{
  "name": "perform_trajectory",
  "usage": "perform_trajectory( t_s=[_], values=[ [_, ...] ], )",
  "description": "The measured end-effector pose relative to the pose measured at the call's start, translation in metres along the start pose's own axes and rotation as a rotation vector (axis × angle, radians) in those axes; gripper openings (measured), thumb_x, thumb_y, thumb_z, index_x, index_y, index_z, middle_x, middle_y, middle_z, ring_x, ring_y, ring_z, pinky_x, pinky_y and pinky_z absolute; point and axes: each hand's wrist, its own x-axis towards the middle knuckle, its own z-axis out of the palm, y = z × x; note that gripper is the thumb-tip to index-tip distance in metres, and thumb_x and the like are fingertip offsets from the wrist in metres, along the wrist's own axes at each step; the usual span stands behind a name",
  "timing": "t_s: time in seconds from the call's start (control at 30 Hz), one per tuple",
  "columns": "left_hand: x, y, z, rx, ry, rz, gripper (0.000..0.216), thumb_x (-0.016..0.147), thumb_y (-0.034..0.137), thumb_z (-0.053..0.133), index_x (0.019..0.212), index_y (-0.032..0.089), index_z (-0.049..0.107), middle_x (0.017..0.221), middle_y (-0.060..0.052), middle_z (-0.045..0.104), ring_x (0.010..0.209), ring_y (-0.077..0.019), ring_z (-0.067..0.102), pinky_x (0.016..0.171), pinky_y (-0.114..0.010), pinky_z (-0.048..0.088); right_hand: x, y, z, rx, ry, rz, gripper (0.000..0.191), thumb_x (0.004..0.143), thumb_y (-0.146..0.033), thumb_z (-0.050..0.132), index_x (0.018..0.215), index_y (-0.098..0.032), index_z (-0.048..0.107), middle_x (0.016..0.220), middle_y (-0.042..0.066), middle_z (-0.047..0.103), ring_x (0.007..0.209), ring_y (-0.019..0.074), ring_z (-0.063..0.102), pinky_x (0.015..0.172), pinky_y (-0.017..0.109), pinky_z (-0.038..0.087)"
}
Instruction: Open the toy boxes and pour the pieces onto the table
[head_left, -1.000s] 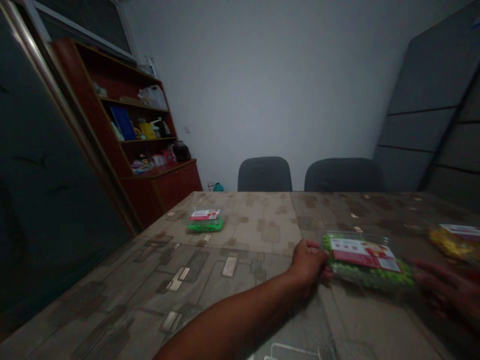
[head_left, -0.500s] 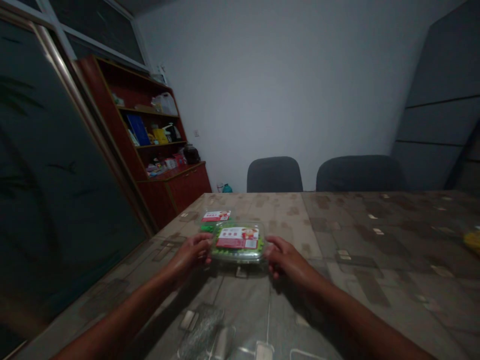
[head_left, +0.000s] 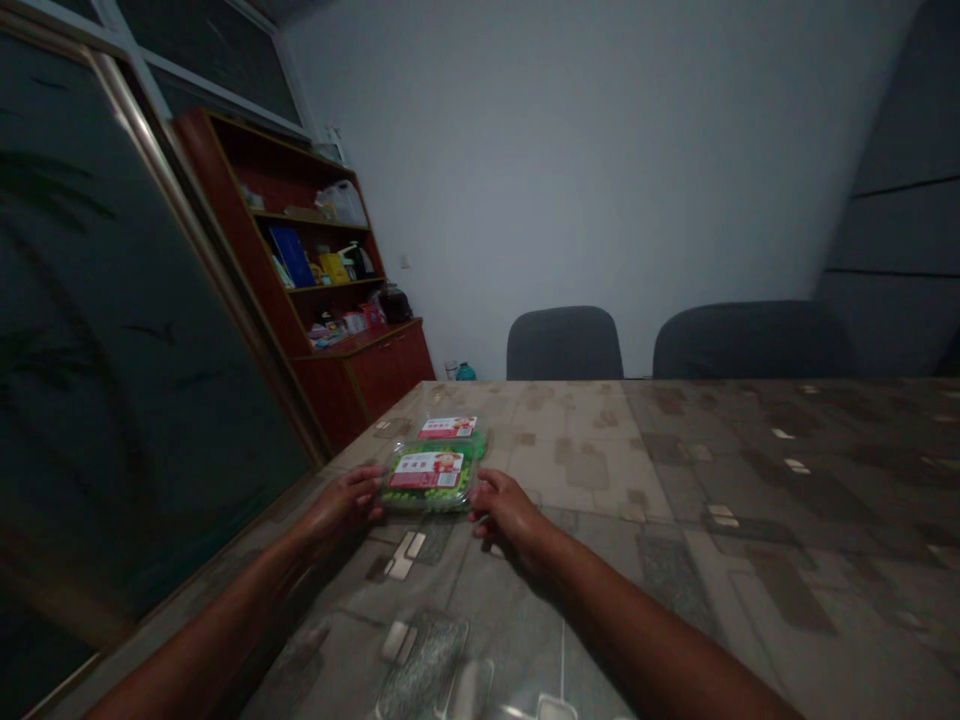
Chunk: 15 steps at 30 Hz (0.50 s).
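Note:
A clear plastic container (head_left: 427, 475) of small green pieces, with a red and white label on its lid, is between my two hands near the left side of the table. The fingers of my left hand (head_left: 352, 498) are closed on its left end. At its right end, my right hand (head_left: 504, 512) grips with curled fingers. Directly behind it lies a second clear container (head_left: 450, 428) with a similar label and green contents, partly hidden by the first one. Whether the held container rests fully on the table cannot be made out.
The table (head_left: 570, 470) has a patterned brown covering. Two dark chairs, one (head_left: 564, 343) near the middle and one (head_left: 750, 340) to the right, stand at its far edge. A red shelf cabinet (head_left: 360, 375) and a glass sliding door (head_left: 150, 400) are on the left.
Both hands have moved left with the container, which now sits lower and closer to the second container. The camera view has shifted slightly left.

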Motion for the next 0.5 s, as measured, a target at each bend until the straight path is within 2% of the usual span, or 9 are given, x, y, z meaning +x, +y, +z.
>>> perform_trajectory(
  t_s=[0.17, 0.3, 0.5],
  values=[
    [-0.002, 0.003, 0.0, 0.006, -0.012, 0.004, 0.02, 0.078, 0.002, 0.061, 0.093, 0.013, 0.056, 0.059, 0.003, 0.053, 0.044, -0.009, 0.049, 0.049, -0.022, 0.051, -0.008, 0.004, -0.006, 0.029, -0.037, -0.01, 0.031, 0.09, -0.013, 0.055, 0.119, -0.014, 0.047, 0.096, 0.003, 0.054, 0.063, 0.007, 0.051, 0.047, 0.016, 0.041],
    [-0.01, 0.005, 0.001, 0.031, -0.012, 0.007, 0.017, 0.079, 0.002, 0.058, 0.092, 0.013, 0.055, 0.06, 0.002, 0.052, 0.046, -0.009, 0.049, 0.046, -0.021, 0.049, -0.022, 0.006, -0.017, 0.009, -0.049, 0.006, 0.033, 0.088, -0.011, 0.054, 0.12, -0.014, 0.046, 0.094, 0.002, 0.055, 0.057, 0.0059, 0.05, 0.044, 0.015, 0.038],
    [-0.011, 0.002, 0.006, 0.096, 0.026, 0.043, 0.016, 0.08, 0.002, 0.054, 0.091, 0.012, 0.052, 0.06, 0.004, 0.048, 0.046, -0.0072, 0.045, 0.057, -0.026, 0.055, -0.044, 0.005, -0.038, -0.031, -0.055, 0.019, 0.036, 0.079, -0.009, 0.053, 0.115, -0.012, 0.048, 0.083, 0.001, 0.055, 0.054, 0.0063, 0.049, 0.043, 0.016, 0.036]
  ],
)
